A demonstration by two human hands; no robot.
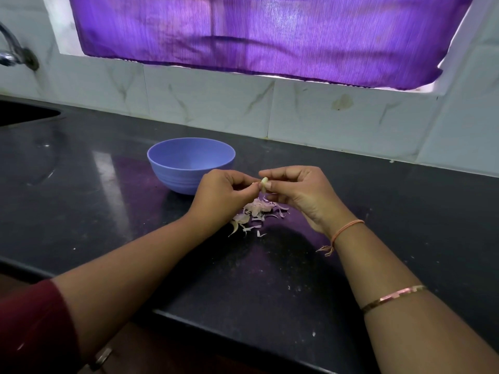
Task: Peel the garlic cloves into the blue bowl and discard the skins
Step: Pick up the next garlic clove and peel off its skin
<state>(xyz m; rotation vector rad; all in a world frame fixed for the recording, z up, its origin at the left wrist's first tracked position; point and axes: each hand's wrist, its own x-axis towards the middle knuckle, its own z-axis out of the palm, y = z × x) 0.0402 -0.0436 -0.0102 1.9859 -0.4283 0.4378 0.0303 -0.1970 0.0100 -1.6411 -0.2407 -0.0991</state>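
Both hands meet above the black countertop (108, 217), fingers curled inward. The garlic clove (264, 182) sits between them. The right hand (299, 190) pinches it between thumb and forefinger; the left hand (224, 193) grips its near end with bent fingertips. Only the pale upper end of the clove shows; the rest is hidden by the fingers.

Directly below the hands lies a loose pile of garlic skins (256, 211) – pinkish-white flakes on the countertop, extending toward the left wrist.

The blue bowl (164, 171) stands upright on the countertop just behind the left hand, which overlaps its near right wall. The visible part of its interior holds nothing; the hands are not over its opening.

The right forearm carries a thread band (348, 228) at the wrist and a metal bangle (394, 298) further up. A purple curtain (270, 31) hangs above the tiled wall – a tap (13, 52) projects at far left.
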